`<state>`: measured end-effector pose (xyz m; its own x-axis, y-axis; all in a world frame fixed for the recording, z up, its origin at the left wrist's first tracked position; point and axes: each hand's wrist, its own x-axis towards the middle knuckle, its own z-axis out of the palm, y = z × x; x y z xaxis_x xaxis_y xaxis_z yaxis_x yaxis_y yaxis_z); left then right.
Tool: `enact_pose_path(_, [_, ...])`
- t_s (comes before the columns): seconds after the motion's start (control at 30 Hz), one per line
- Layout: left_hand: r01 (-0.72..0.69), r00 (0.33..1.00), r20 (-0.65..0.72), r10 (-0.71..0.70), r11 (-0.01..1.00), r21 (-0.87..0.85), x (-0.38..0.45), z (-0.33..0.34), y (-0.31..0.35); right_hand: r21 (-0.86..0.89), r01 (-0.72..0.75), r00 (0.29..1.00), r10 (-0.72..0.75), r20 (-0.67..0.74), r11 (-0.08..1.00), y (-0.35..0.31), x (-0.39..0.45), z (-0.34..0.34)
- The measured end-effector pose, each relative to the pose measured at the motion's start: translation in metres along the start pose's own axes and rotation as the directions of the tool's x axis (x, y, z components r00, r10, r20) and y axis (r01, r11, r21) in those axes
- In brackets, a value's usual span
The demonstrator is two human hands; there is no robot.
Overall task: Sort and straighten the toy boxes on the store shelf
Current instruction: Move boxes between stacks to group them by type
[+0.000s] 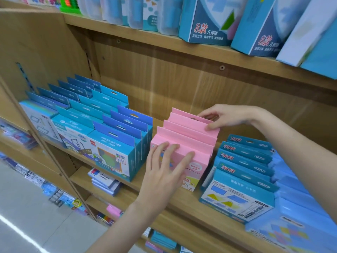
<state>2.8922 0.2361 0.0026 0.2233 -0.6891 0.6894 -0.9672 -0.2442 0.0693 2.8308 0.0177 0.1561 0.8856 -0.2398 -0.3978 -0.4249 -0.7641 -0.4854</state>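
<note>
A row of several pink toy boxes [189, 136] stands front to back in the middle of the wooden shelf [178, 199]. My left hand [164, 170] lies flat against the front pink box, fingers spread over its top edge. My right hand [224, 116] pinches the rear pink boxes at their right top corner. Left of the pink row stand rows of blue and teal boxes [113, 143] with hang tabs. To the right is a row of blue boxes [240, 181] with red lettering on the tabs.
The upper shelf holds large blue cartons [206, 21] leaning out over the edge. Flat blue packs [299, 212] lie at the far right. Lower shelves carry stacked packs [105, 179], and a grey floor [23, 216] shows at the bottom left.
</note>
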Motion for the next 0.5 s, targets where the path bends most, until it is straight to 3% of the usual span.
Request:
enact_pose_path(0.3, [0.016, 1.0, -0.022, -0.016, 1.0, -0.013, -0.02, -0.019, -0.022, 0.087, 0.054, 0.998, -0.057, 0.026, 0.995, -0.024, 0.007, 0.02])
enact_pose_path(0.5, [-0.036, 0.999, -0.024, 0.036, 0.999, 0.01, -0.018, -0.023, -0.032, 0.088, 0.017, 1.0, -0.016, -0.015, 0.996, -0.03, 0.007, 0.025])
